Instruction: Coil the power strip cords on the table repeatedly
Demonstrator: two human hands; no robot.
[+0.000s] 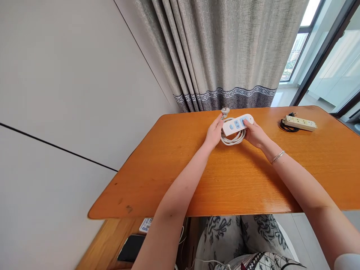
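Note:
A white power strip with light-blue sockets is held tilted above the wooden table. My right hand grips its right end, thumb on top over a blue socket. My left hand closes around the plug end of the cord at the strip's left side. The white plug sticks up past its fingertips. Beneath the strip hangs the white cord, gathered in a loose coil between both hands.
A second, cream power strip with a black cord lies at the table's right. Behind the table hangs a grey curtain; a white wall runs along the left. Below the table, a dark phone-like object rests on a wooden surface.

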